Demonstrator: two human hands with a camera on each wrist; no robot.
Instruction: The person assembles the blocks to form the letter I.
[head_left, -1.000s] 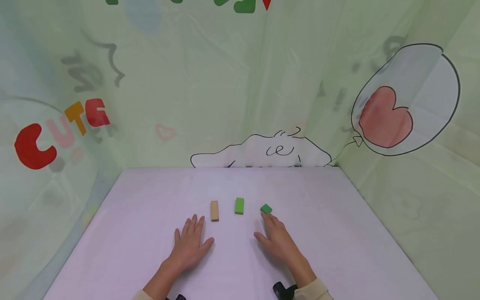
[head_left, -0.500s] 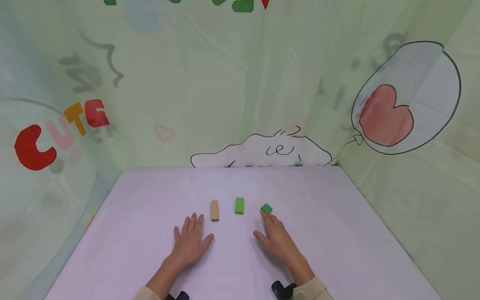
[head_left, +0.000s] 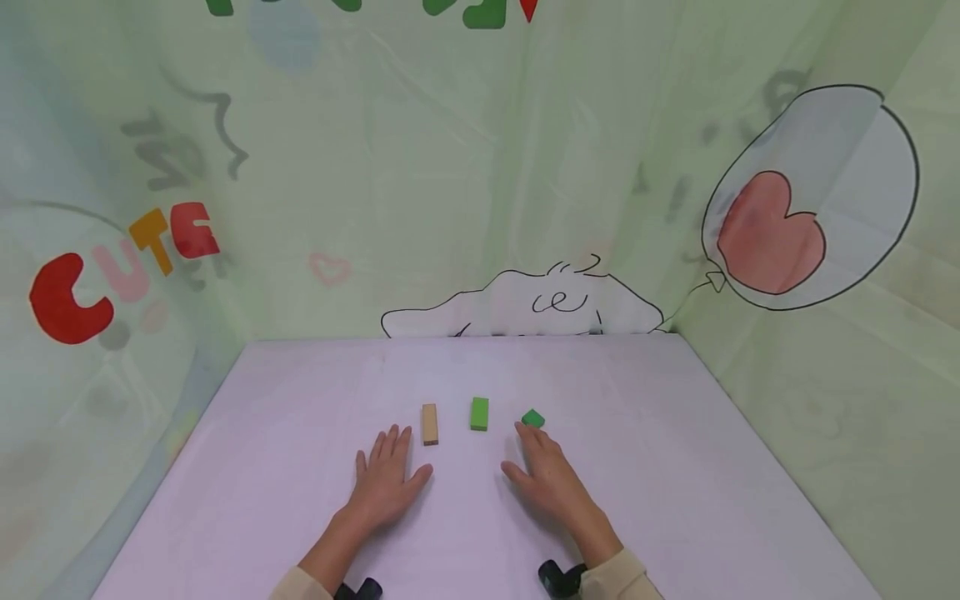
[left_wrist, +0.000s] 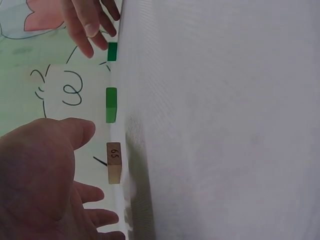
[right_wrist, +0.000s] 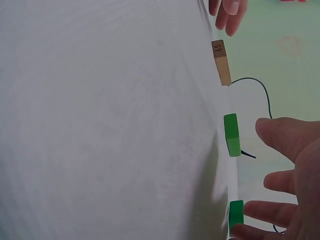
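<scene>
One left hand [head_left: 384, 482], grip released, fingers spread, is near the wooden block [head_left: 430, 424] on the desk [head_left: 690, 500]; next lies the lime block [head_left: 479, 413], then the green block [head_left: 533, 417] just beyond the right hand [head_left: 552, 482], grip also released; contact there is unclear.

The tan block [head_left: 430, 425] just ahead of the left grip [head_left: 384, 485] bears dark digits [left_wrist: 114, 153]. A deeper green block [head_left: 534, 417] lies just ahead of the right grip [head_left: 551, 479]; between the two, farther ahead, sits a bright green block [head_left: 479, 414]. Beneath the grips, the desk [head_left: 457, 550] looks pale lilac. Beyond them, the pale green backdrop [head_left: 420, 167] shows red, pink and orange letters [head_left: 129, 292] on the left grip's side, a red heart [head_left: 772, 237] on the right's.
</scene>
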